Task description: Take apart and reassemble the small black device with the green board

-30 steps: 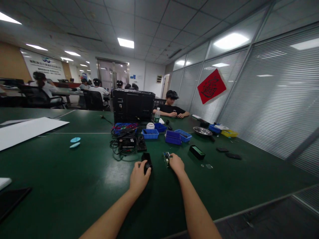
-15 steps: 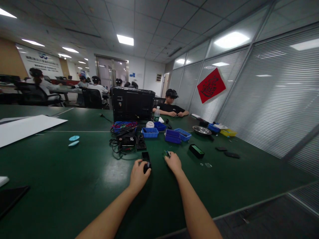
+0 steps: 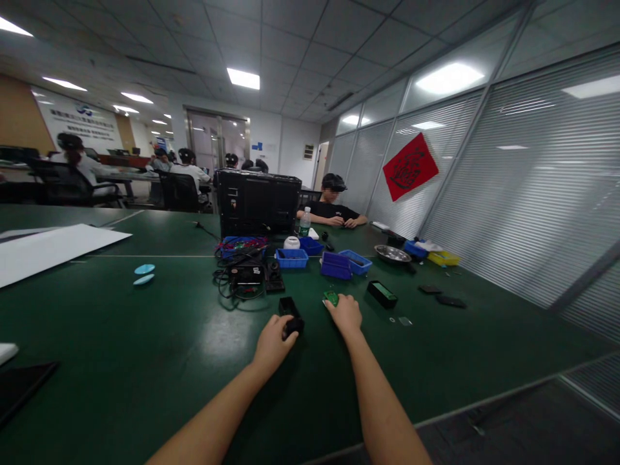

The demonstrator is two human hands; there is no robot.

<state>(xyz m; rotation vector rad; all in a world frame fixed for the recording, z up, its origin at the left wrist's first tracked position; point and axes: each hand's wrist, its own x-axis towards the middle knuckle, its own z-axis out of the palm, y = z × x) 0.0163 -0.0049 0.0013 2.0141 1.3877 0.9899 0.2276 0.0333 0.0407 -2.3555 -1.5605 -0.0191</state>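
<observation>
My left hand (image 3: 272, 337) is closed around the near end of a small black open-topped plastic case (image 3: 289, 306), its far end sticking out past my fingers. In my right hand (image 3: 347, 314), thumb and fingers pinch a small green circuit board (image 3: 332, 297) just above the table, its green face showing. Part of the board is hidden behind my fingers. To the right of that hand lies another black case (image 3: 390, 299) with a green panel inside. A clear piece (image 3: 405, 321) and a small ring (image 3: 392, 320) rest nearby.
Beyond my hands are blue bins (image 3: 336, 265), a tangle of cables and a black device (image 3: 245, 274), a baseball (image 3: 291, 242) and a metal bowl (image 3: 392, 254). A large black monitor (image 3: 259, 203) stands behind. Across the table sits another person (image 3: 332, 210).
My left hand has shifted slightly right, turning the black case with it. My right hand has moved a little right, and the circuit board now shows more of its green face.
</observation>
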